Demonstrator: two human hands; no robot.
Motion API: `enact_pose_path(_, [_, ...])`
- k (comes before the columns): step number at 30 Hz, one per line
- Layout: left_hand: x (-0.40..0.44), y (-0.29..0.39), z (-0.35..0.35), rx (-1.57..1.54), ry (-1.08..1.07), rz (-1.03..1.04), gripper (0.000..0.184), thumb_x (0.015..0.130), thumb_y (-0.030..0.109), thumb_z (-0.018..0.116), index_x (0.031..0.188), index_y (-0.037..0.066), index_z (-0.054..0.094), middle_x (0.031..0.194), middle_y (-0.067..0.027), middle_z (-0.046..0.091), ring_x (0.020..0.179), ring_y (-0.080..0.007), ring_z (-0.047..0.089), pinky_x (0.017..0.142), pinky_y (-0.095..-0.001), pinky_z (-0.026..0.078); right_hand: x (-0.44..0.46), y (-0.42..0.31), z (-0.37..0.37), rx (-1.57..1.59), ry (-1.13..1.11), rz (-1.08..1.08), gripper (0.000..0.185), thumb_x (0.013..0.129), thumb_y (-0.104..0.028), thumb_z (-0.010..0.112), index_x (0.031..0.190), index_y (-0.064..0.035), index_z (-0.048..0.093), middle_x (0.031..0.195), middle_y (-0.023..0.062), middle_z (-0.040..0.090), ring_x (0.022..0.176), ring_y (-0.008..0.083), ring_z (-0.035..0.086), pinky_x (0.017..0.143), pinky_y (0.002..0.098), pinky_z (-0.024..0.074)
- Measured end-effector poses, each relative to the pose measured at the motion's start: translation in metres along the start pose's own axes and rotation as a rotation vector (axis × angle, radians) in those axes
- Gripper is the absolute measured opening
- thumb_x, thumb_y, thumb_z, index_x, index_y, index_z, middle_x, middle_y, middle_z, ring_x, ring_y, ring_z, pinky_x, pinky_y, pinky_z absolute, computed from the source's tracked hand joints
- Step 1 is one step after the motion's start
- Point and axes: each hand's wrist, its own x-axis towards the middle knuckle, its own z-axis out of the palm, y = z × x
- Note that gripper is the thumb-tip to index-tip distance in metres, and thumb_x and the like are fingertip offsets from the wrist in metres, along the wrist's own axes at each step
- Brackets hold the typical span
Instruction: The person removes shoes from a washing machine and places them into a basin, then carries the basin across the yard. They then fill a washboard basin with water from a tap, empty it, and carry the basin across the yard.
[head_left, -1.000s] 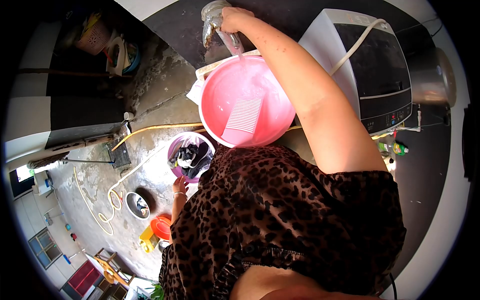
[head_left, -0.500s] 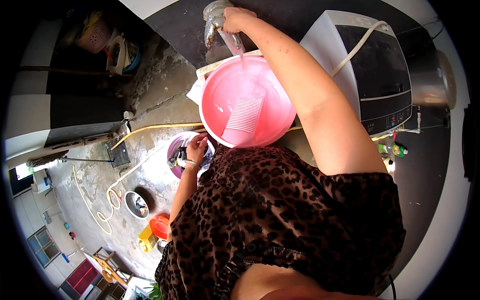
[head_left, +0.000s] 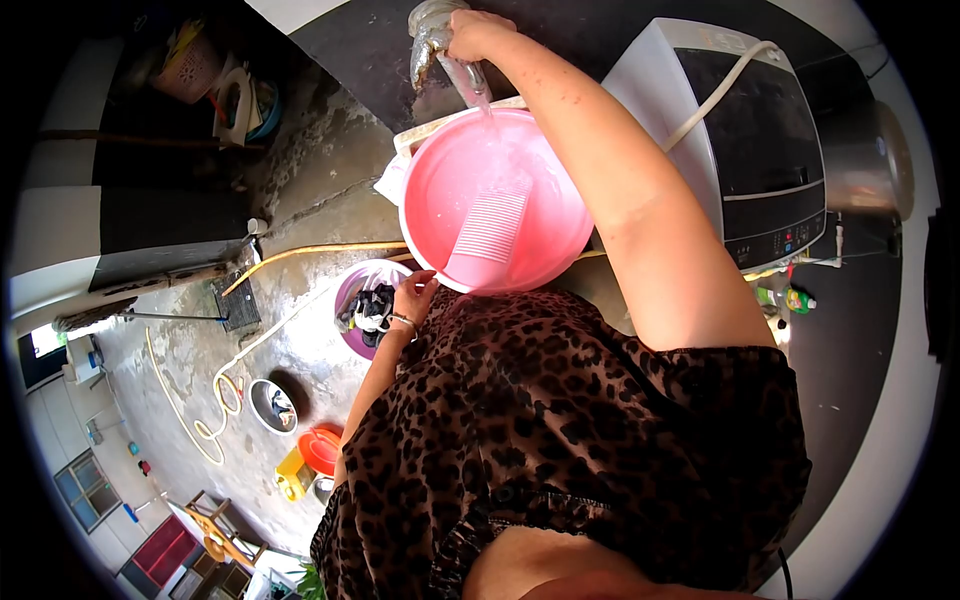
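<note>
Around pink basin (head_left: 430,190): metal bowl (head_left: 262,410) far at 8 o'clock; purple tub (head_left: 348,338) of clothes nearer. Left hand (head_left: 412,300) at rim, 7 o'clock, grip loosely curled; hold unclear. Ridged washboard (head_left: 488,232) inside basin. Right hand (head_left: 482,38) at 12, curled against wrapped tap (head_left: 430,35), running; fingertips hidden, grip unclear. Washing machine (head_left: 760,130), 3 o'clock.

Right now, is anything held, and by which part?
The right hand is at the silvery wrapped tap, beside its spout; the left hand is at the rim of the round pink plastic basin. Whether either grip holds cannot be told.
</note>
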Motion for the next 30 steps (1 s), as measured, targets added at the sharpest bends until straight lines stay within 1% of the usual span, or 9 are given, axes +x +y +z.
enact_pose_path(2, [-0.002, -0.005, 0.0, -0.005, 0.006, -0.031, 0.025, 0.079, 0.021, 0.06, 0.096, 0.002, 0.062, 0.081, -0.0098, 0.064, 0.07, -0.0163, 0.06, 0.066, -0.0277, 0.047, 0.009, 0.002, 0.006, -0.009, 0.015, -0.021, 0.035, 0.071, -0.014, 0.059, 0.106, -0.0086, 0.06, 0.109, 0.0077, 0.059, 0.102, 0.0232, 0.056, 0.083, 0.0344, 0.0449])
enact_pose_path(5, [-0.002, -0.028, 0.002, -0.027, 0.015, -0.021, 0.026, 0.079, 0.021, 0.06, 0.096, 0.002, 0.062, 0.082, -0.0097, 0.064, 0.073, -0.0167, 0.061, 0.067, -0.0276, 0.047, 0.023, 0.005, 0.017, -0.017, 0.04, -0.052, 0.035, 0.071, -0.015, 0.059, 0.106, -0.0086, 0.06, 0.11, 0.008, 0.059, 0.102, 0.0233, 0.056, 0.083, 0.0345, 0.0447])
enact_pose_path(8, [-0.002, -0.051, 0.001, -0.048, 0.005, -0.104, 0.025, 0.079, 0.021, 0.06, 0.095, 0.003, 0.062, 0.083, -0.0098, 0.064, 0.075, -0.017, 0.061, 0.069, -0.0277, 0.047, 0.024, 0.006, 0.018, -0.007, 0.058, -0.053, 0.035, 0.071, -0.015, 0.059, 0.106, -0.0083, 0.06, 0.11, 0.0081, 0.059, 0.102, 0.0236, 0.056, 0.083, 0.0347, 0.0446])
enact_pose_path(15, [-0.006, -0.079, -0.002, -0.018, 0.032, -0.188, 0.024, 0.077, 0.021, 0.061, 0.093, 0.003, 0.063, 0.083, -0.0102, 0.065, 0.075, -0.0171, 0.062, 0.07, -0.0277, 0.048, 0.026, 0.006, 0.016, -0.02, 0.016, -0.049, 0.036, 0.071, -0.015, 0.059, 0.106, -0.008, 0.06, 0.11, 0.0085, 0.059, 0.102, 0.0244, 0.056, 0.083, 0.035, 0.0445])
enact_pose_path(19, [-0.007, -0.109, 0.0, -0.014, 0.056, -0.193, 0.022, 0.077, 0.019, 0.061, 0.092, 0.002, 0.063, 0.083, -0.0106, 0.065, 0.075, -0.0169, 0.062, 0.069, -0.0277, 0.048, 0.025, 0.006, 0.016, -0.015, 0.023, -0.042, 0.036, 0.07, -0.014, 0.059, 0.106, -0.0081, 0.06, 0.11, 0.0083, 0.059, 0.103, 0.0245, 0.056, 0.083, 0.035, 0.0443])
enact_pose_path(21, [-0.008, -0.11, -0.001, -0.019, 0.049, -0.188, 0.022, 0.077, 0.018, 0.062, 0.091, 0.002, 0.063, 0.083, -0.0107, 0.065, 0.074, -0.0171, 0.062, 0.069, -0.0278, 0.048, 0.026, 0.006, 0.016, -0.015, 0.019, -0.038, 0.036, 0.07, -0.014, 0.059, 0.106, -0.0081, 0.059, 0.11, 0.0082, 0.058, 0.103, 0.0244, 0.056, 0.083, 0.0352, 0.0441])
enact_pose_path(27, [-0.013, -0.107, -0.007, -0.046, 0.043, -0.292, 0.021, 0.076, 0.018, 0.062, 0.09, 0.002, 0.063, 0.082, -0.0103, 0.065, 0.074, -0.017, 0.062, 0.068, -0.028, 0.048, 0.011, 0.003, 0.008, 0.004, 0.01, -0.019, 0.037, 0.071, -0.014, 0.059, 0.107, -0.0082, 0.059, 0.112, 0.008, 0.058, 0.104, 0.0241, 0.055, 0.085, 0.0356, 0.0434])
enact_pose_path(30, [-0.015, -0.131, -0.007, -0.027, 0.058, -0.252, 0.022, 0.076, 0.019, 0.063, 0.09, 0.002, 0.063, 0.081, -0.0095, 0.064, 0.074, -0.0162, 0.061, 0.069, -0.0276, 0.048, 0.016, 0.004, 0.012, 0.002, 0.019, -0.033, 0.036, 0.071, -0.014, 0.058, 0.107, -0.0084, 0.059, 0.112, 0.008, 0.058, 0.104, 0.0243, 0.055, 0.085, 0.0357, 0.0433])
